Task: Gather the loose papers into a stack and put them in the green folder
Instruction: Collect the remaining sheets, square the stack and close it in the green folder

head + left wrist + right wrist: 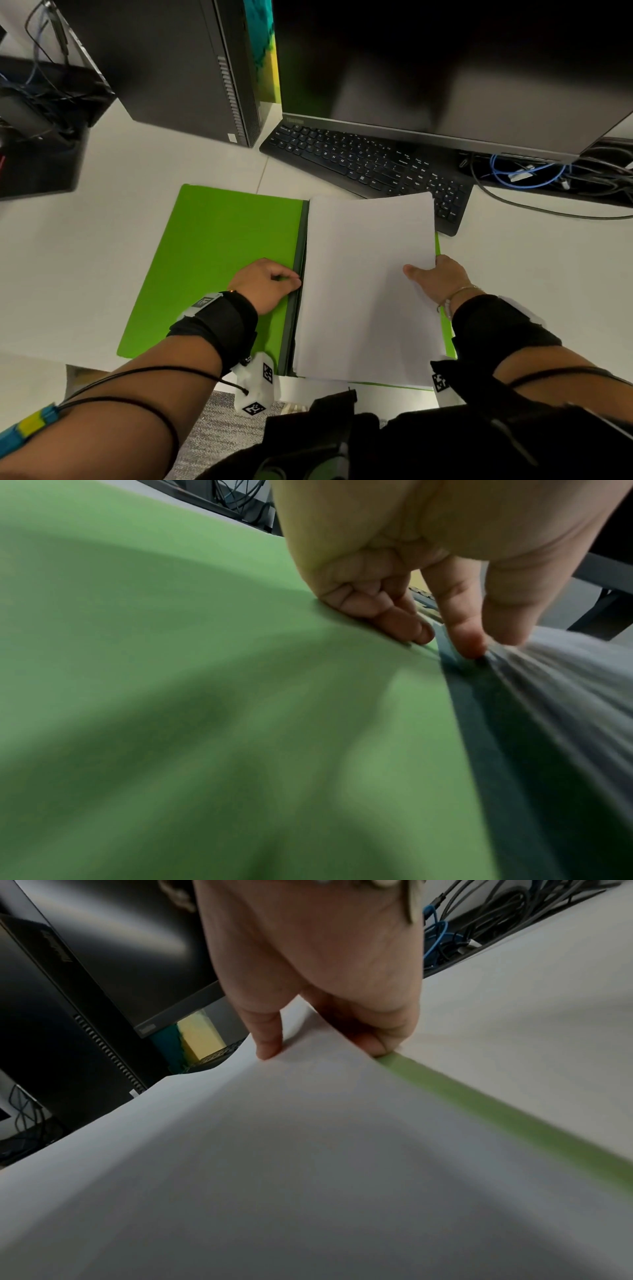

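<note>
The green folder (212, 260) (171, 696) lies open flat on the white desk, dark spine in the middle. A stack of white papers (366, 284) (308, 1150) covers its right half, leaving a thin green strip (479, 1104) along the right edge. My left hand (270, 281) (445, 631) rests on the left flap with fingers curled, its fingertips at the spine against the papers' left edge (582, 683). My right hand (431, 277) (325, 1042) grips the stack's right edge, thumb on top and fingers underneath, lifting that edge slightly.
A black keyboard (370, 164) sits just behind the folder, and the papers' far corner overlaps it. Behind stand a monitor (445, 68) and a PC tower (178, 68). Tangled cables (531, 171) lie at the right. The desk's front edge runs just below the folder.
</note>
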Tool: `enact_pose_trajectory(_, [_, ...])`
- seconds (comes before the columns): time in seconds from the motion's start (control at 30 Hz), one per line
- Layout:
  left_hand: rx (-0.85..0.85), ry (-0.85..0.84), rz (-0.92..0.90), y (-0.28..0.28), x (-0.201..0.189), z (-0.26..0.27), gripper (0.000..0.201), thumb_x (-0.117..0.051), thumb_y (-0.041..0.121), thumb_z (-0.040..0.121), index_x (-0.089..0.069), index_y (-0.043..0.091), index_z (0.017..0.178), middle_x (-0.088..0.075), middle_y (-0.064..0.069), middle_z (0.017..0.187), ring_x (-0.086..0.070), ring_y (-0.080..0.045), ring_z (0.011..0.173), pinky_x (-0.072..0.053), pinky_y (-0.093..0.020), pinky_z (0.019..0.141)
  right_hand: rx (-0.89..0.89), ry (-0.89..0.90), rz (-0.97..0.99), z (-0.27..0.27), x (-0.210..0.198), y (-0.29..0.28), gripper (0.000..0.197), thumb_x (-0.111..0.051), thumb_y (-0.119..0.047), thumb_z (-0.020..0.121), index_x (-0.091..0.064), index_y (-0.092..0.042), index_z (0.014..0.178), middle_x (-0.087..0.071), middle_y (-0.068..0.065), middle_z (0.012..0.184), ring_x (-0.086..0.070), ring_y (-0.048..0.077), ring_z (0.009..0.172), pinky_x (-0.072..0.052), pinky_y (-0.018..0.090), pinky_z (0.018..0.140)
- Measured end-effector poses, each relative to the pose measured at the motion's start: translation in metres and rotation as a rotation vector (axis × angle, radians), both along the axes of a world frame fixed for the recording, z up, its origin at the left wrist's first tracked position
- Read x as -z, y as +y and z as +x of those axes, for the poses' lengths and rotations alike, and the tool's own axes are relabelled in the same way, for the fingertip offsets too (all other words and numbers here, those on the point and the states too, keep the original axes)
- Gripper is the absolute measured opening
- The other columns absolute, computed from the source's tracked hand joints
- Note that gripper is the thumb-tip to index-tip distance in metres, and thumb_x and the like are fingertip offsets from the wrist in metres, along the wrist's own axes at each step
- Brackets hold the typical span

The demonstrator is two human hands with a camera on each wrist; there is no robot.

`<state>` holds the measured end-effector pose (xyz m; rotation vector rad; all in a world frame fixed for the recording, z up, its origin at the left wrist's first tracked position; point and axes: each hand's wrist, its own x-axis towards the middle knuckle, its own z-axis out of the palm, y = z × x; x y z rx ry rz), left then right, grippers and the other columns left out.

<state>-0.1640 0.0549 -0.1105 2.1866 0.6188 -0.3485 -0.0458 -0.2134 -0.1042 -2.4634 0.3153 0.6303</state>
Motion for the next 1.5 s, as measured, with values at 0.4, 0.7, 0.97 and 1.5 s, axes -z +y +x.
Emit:
enact_pose_trajectory(0.4, [-0.020, 0.004, -0.106, -0.011, -0.010, 0.022, 0.027, -0.054, 0.020, 0.093, -0.065, 0.010, 0.116, -0.066, -0.007, 0.119, -0.061, -0.022, 0.109, -0.045, -0.028, 0.098, -0.120, 0.025, -0.187, 0.006, -0.021, -0.011, 0.039, -0.036, -0.025, 0.100, -0.061, 0.001, 0.114, -0.061, 0.018, 0.119, -0.056, 0.032, 0.113, -0.042, 0.033, 0.094])
enact_pose_trajectory(0.7, [-0.066, -0.052, -0.107, -0.011, -0.003, 0.006, 0.021, -0.061, 0.016, 0.088, -0.067, 0.013, 0.108, -0.068, -0.004, 0.098, -0.064, -0.021, 0.096, -0.050, -0.027, 0.089, -0.155, -0.034, -0.219, -0.014, -0.008, -0.017, 0.034, -0.044, -0.024, 0.096, -0.070, -0.002, 0.099, -0.067, 0.017, 0.105, -0.058, 0.033, 0.103, -0.044, 0.032, 0.086])
enact_pose_trajectory(0.97, [-0.118, -0.131, -0.184, -0.009, 0.002, -0.002, 0.023, -0.061, 0.012, 0.088, -0.066, 0.011, 0.111, -0.064, 0.012, 0.082, -0.060, -0.007, 0.079, -0.046, -0.013, 0.076, -0.092, -0.112, -0.126, -0.021, 0.000, -0.026, 0.031, -0.051, -0.026, 0.093, -0.059, -0.006, 0.070, -0.059, 0.014, 0.074, -0.054, 0.030, 0.078, -0.042, 0.030, 0.071])
enact_pose_trajectory(1.5, [0.943, -0.112, 0.468, -0.066, -0.035, -0.051, 0.122, -0.065, 0.081, 0.039, -0.008, 0.047, 0.141, -0.004, 0.012, 0.154, 0.012, -0.014, 0.144, 0.013, -0.058, 0.112, -0.736, -0.188, -0.238, 0.069, -0.033, 0.106, 0.047, -0.041, -0.010, 0.091, -0.044, -0.010, 0.138, -0.042, 0.014, 0.142, -0.041, 0.032, 0.130, -0.035, 0.040, 0.109])
